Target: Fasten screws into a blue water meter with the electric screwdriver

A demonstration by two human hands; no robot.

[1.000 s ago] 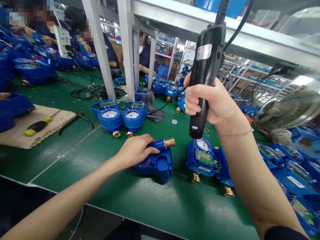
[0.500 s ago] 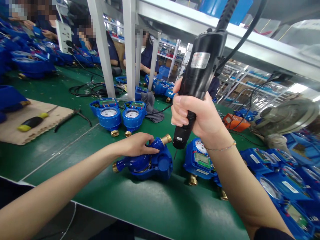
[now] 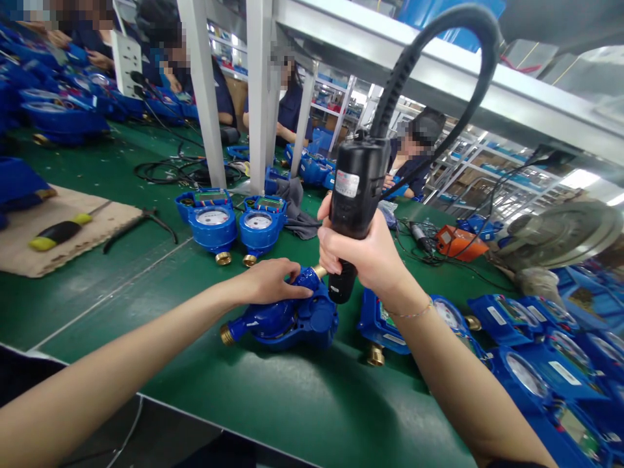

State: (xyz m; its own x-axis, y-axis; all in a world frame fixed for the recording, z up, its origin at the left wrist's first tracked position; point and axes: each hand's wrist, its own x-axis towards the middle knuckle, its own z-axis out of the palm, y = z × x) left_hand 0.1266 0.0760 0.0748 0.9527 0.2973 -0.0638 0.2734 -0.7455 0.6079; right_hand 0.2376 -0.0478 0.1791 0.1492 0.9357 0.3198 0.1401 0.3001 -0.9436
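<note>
My left hand [image 3: 270, 281] is closed over the top of a blue water meter [image 3: 273, 322], which lies tipped over on the green bench with its brass threaded ends showing. In my right hand [image 3: 353, 244] is a black electric screwdriver [image 3: 358, 185], held upright with the fingers wrapped round its body. Its lower end is just above the right part of the meter; I cannot make out the bit's tip. A thick black cable loops up from the tool's top. To the right, partly behind my right wrist, stands another blue meter [image 3: 385, 328].
Two meters with dials [image 3: 213, 224] stand behind my left hand. At the left, a screwdriver [image 3: 61, 233] lies on a cardboard sheet [image 3: 19, 260] beside pliers [image 3: 141, 227]. Several meters [image 3: 560, 370] crowd the right. Behind are metal posts [image 3: 258, 97], an orange box [image 3: 461, 242] and co-workers.
My right hand has brought the electric screwdriver down and left, nearer the meter, and its cable now bends in a loop. My left hand stays on the meter.
</note>
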